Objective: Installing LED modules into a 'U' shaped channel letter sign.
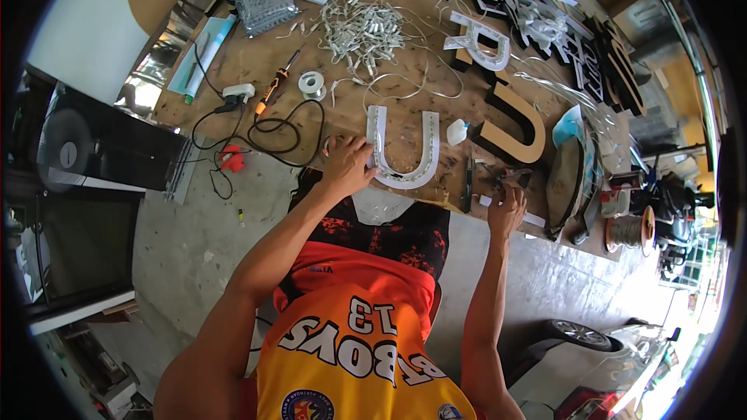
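Note:
On the wooden workbench lies a white U-shaped panel (403, 180) with a strip of small LEDs along its face. My left hand (350, 167) is curled against its left side, fingers pressing on the edge. At the bench's front edge, my right hand (507, 208) has its fingers bent around or against a small dark object (513, 177), whose kind I cannot make out. A black pen-like tool (468, 185) lies left of that hand. Between the two U shapes stands a small white bottle (457, 132). A deeper brown-and-black U-shaped letter shell (533, 128) sits behind my right hand.
Behind are a solder spool (311, 85), an orange-handled soldering iron (274, 89) with its cable, and a pile of LED modules (364, 31). A white P-shaped panel (478, 43) lies farther right. A wire spool (632, 231) stands at the right edge.

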`<act>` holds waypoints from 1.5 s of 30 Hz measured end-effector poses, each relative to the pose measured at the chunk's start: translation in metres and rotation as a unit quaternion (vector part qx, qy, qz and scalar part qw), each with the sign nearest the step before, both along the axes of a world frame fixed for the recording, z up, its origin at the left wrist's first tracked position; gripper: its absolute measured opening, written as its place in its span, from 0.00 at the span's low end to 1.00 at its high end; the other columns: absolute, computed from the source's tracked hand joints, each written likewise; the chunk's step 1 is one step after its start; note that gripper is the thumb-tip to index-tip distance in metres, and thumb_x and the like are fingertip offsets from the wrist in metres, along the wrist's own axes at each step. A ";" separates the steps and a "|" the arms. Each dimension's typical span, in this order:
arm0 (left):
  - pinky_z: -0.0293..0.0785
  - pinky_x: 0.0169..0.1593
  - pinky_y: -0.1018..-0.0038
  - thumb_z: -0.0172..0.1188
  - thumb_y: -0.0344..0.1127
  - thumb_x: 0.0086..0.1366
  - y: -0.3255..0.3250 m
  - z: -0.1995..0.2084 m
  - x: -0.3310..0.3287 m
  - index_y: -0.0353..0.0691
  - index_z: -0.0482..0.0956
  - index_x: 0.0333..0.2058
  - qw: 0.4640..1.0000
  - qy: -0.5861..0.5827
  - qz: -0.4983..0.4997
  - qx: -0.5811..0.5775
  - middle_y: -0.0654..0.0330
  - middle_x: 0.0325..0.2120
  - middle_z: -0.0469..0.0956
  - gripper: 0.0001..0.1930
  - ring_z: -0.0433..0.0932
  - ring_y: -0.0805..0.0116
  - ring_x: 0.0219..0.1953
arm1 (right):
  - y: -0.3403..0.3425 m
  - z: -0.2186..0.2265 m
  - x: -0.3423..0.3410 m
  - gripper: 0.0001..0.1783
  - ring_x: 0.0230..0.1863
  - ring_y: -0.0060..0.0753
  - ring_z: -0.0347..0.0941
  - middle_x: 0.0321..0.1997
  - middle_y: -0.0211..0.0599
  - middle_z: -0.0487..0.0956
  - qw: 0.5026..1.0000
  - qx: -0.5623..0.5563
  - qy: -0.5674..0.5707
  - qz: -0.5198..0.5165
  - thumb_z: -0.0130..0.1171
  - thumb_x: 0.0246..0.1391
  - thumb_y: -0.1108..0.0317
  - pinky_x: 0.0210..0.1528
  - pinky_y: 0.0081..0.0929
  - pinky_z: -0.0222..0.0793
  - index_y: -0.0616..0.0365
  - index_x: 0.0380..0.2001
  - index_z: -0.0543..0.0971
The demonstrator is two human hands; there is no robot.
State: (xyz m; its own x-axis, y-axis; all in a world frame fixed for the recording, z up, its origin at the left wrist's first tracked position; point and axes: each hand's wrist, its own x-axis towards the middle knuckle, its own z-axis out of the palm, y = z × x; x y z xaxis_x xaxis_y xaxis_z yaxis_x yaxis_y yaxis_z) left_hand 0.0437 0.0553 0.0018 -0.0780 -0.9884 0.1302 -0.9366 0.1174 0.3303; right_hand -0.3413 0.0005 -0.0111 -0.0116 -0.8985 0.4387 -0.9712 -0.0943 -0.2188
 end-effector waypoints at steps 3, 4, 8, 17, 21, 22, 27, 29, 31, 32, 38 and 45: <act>0.59 0.63 0.48 0.70 0.46 0.55 -0.004 0.009 0.005 0.40 0.80 0.49 1.000 0.000 -0.017 0.004 0.59 0.50 0.76 0.25 0.70 0.59 0.58 | 0.003 0.001 -0.001 0.12 0.44 0.50 0.72 0.43 0.39 0.78 1.000 0.011 -0.001 -0.017 0.60 0.51 0.70 0.47 0.45 0.67 0.54 0.40 0.83; 0.60 0.62 0.49 0.70 0.45 0.56 -0.004 0.009 0.009 0.39 0.80 0.49 1.000 0.000 -0.022 0.007 0.58 0.51 0.75 0.25 0.70 0.57 0.58 | 0.001 0.002 0.000 0.12 0.44 0.50 0.72 0.42 0.39 0.78 1.000 0.010 -0.006 -0.016 0.60 0.51 0.70 0.47 0.45 0.67 0.54 0.41 0.82; 0.65 0.60 0.53 0.69 0.44 0.57 -0.013 -0.004 0.028 0.38 0.80 0.50 0.996 0.027 0.002 -0.084 0.56 0.53 0.75 0.24 0.71 0.55 0.57 | -0.005 0.003 -0.002 0.13 0.45 0.50 0.72 0.42 0.39 0.77 1.000 0.012 -0.013 -0.013 0.61 0.50 0.70 0.48 0.46 0.67 0.53 0.42 0.82; 0.75 0.50 0.61 0.68 0.42 0.59 -0.034 0.020 0.052 0.35 0.78 0.50 0.984 0.144 0.028 -0.097 0.52 0.47 0.79 0.24 0.79 0.50 0.47 | -0.024 0.026 0.009 0.26 0.55 0.51 0.71 0.49 0.40 0.78 0.998 -0.019 -0.044 0.030 0.63 0.47 0.71 0.53 0.49 0.66 0.51 0.53 0.77; 0.77 0.44 0.61 0.69 0.42 0.58 -0.032 0.012 0.035 0.35 0.76 0.51 0.981 0.171 0.078 0.041 0.51 0.41 0.81 0.25 0.81 0.48 0.40 | -0.057 0.043 0.015 0.32 0.60 0.48 0.70 0.53 0.39 0.77 0.998 -0.034 -0.007 0.061 0.64 0.46 0.72 0.55 0.50 0.65 0.50 0.58 0.73; 0.77 0.43 0.60 0.69 0.42 0.58 -0.030 0.007 0.031 0.35 0.76 0.51 0.982 0.168 0.073 0.042 0.51 0.39 0.82 0.26 0.81 0.48 0.39 | -0.068 0.047 0.015 0.34 0.61 0.47 0.69 0.54 0.37 0.77 0.997 -0.021 0.010 0.072 0.65 0.45 0.72 0.56 0.49 0.64 0.50 0.60 0.72; 0.77 0.41 0.58 0.70 0.42 0.56 -0.021 -0.001 0.009 0.36 0.74 0.52 0.986 0.138 0.054 0.077 0.50 0.35 0.82 0.28 0.81 0.47 0.38 | -0.111 0.044 -0.019 0.37 0.60 0.46 0.70 0.54 0.41 0.76 0.980 0.095 0.108 0.136 0.67 0.44 0.70 0.54 0.51 0.64 0.50 0.61 0.71; 0.77 0.41 0.57 0.70 0.42 0.56 -0.020 0.001 0.009 0.35 0.73 0.52 0.986 0.127 0.055 0.091 0.50 0.34 0.82 0.28 0.81 0.47 0.38 | -0.118 0.057 -0.019 0.37 0.59 0.45 0.71 0.53 0.42 0.76 0.972 0.141 0.117 0.145 0.69 0.43 0.69 0.55 0.49 0.64 0.51 0.60 0.71; 0.77 0.41 0.57 0.70 0.42 0.55 -0.019 0.002 0.011 0.32 0.73 0.49 0.986 0.135 0.059 0.078 0.47 0.34 0.82 0.27 0.81 0.46 0.38 | -0.117 0.071 -0.018 0.37 0.58 0.45 0.72 0.53 0.42 0.76 0.967 0.162 0.125 0.152 0.70 0.43 0.68 0.55 0.48 0.63 0.52 0.60 0.72; 0.77 0.41 0.57 0.70 0.43 0.55 -0.018 0.003 0.013 0.31 0.73 0.48 0.986 0.139 0.063 0.069 0.46 0.33 0.82 0.27 0.81 0.45 0.38 | -0.112 0.079 -0.015 0.36 0.57 0.47 0.72 0.53 0.43 0.77 0.972 0.132 0.120 0.150 0.70 0.43 0.68 0.55 0.48 0.64 0.54 0.59 0.72; 0.77 0.38 0.54 0.70 0.41 0.54 -0.024 0.003 0.005 0.27 0.72 0.40 0.979 0.167 0.083 0.086 0.41 0.30 0.81 0.24 0.81 0.40 0.34 | -0.057 0.145 0.008 0.33 0.51 0.53 0.76 0.51 0.49 0.79 0.994 0.011 0.019 0.103 0.72 0.45 0.65 0.54 0.46 0.68 0.63 0.55 0.75; 0.79 0.35 0.59 0.70 0.43 0.57 -0.015 0.002 0.006 0.28 0.69 0.43 0.983 0.145 0.092 0.063 0.44 0.30 0.81 0.26 0.83 0.46 0.32 | 0.050 0.206 0.084 0.35 0.43 0.44 0.79 0.44 0.48 0.81 0.977 0.004 -0.127 0.174 0.80 0.38 0.63 0.47 0.38 0.75 0.65 0.50 0.78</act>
